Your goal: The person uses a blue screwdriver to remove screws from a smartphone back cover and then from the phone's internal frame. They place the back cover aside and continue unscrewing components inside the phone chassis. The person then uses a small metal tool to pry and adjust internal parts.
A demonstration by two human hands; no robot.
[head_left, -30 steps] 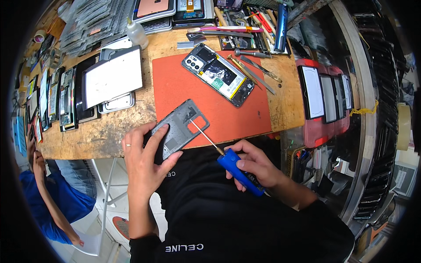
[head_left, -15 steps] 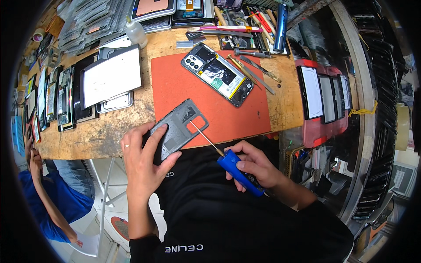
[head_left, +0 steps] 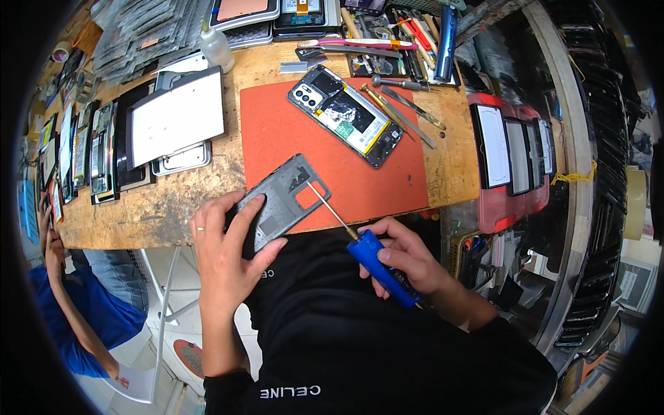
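My left hand (head_left: pixel 227 238) is closed on the grey phone back cover (head_left: pixel 280 200), fingers on top and thumb along its near edge. The cover lies inner side up, tilted, over the front of the orange-red mat (head_left: pixel 270 124). In my right hand (head_left: pixel 408 257) is a blue hand tool (head_left: pixel 382 266) with a long thin metal shaft. Its tip is at the upper edge of the cover's camera cutout; whether it touches cannot be told. Farther back on the mat rests an opened phone (head_left: pixel 349 117), its yellow-edged battery and camera lenses showing.
Right of the phone lie a brass screwdriver (head_left: pixel 380 104) and flat metal blades (head_left: pixel 413 107). Stacked screens (head_left: pixel 176 117) and a dropper bottle (head_left: pixel 216 48) stand at left. Tools crowd the back, and a red case (head_left: pixel 508 207) is at right. Another person's arm (head_left: pixel 76 304) shows at far left.
The tool's tip has shifted a little up and to the right along the camera cutout's edge, with my right hand following. My left hand still holds the cover in nearly the same place.
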